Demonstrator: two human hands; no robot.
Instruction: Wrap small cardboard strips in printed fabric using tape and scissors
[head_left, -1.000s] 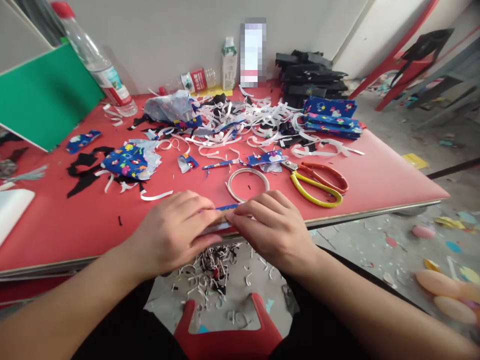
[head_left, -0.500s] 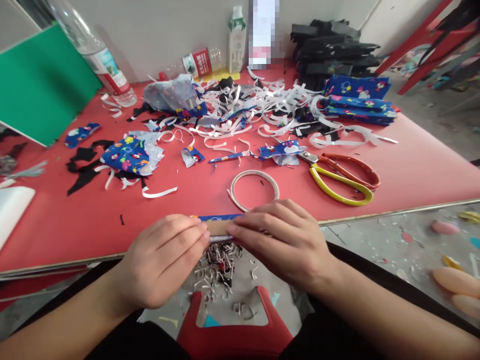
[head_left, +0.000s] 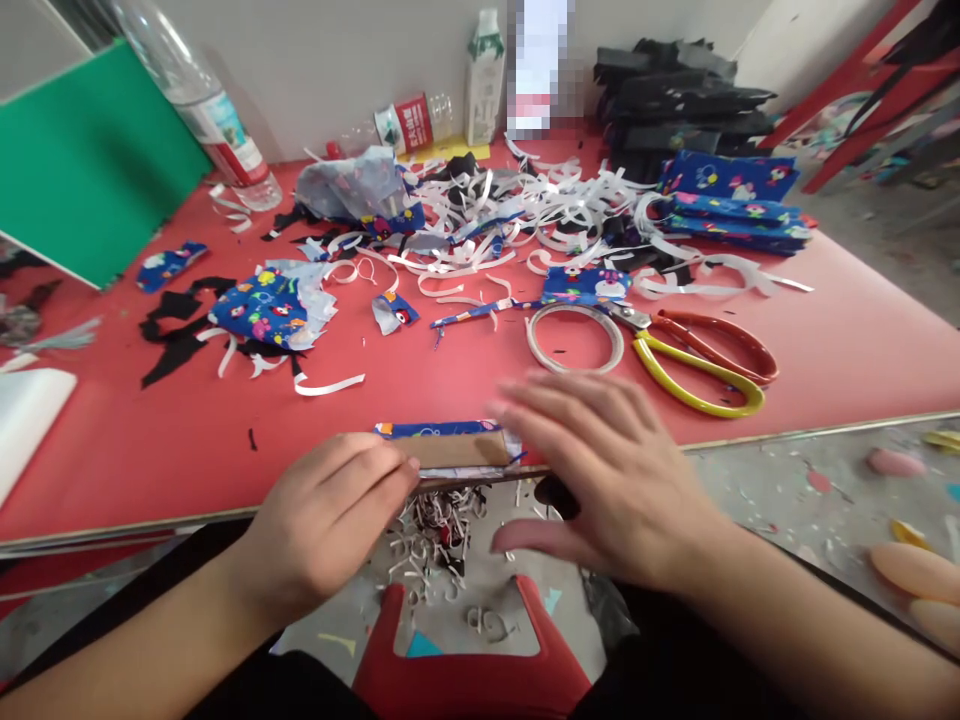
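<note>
A brown cardboard strip (head_left: 465, 451) with blue patterned fabric (head_left: 442, 430) along its far side lies at the front edge of the red table. My left hand (head_left: 337, 510) pinches its left end, fingers pressed together. Over the table edge, just right of the strip, my right hand (head_left: 600, 470) is spread with thumb apart, its fingertips blurred, holding nothing. Beyond it lies a roll of white tape (head_left: 531, 345), touching or close to the scissors (head_left: 694, 370) with one yellow and one red handle.
White and black scraps (head_left: 555, 200) cover the back of the red table (head_left: 847, 340). Folded blue fabric (head_left: 727, 205) and a black stack (head_left: 675, 100) stand at the back right, a plastic bottle (head_left: 225, 140) and green board (head_left: 90, 160) at the left. A red stool (head_left: 472, 680) is below.
My right hand has let go of the strip and opened, moving right, which uncovers the strip's right end. The tape roll has shifted right, towards the scissors. The view has moved slightly.
</note>
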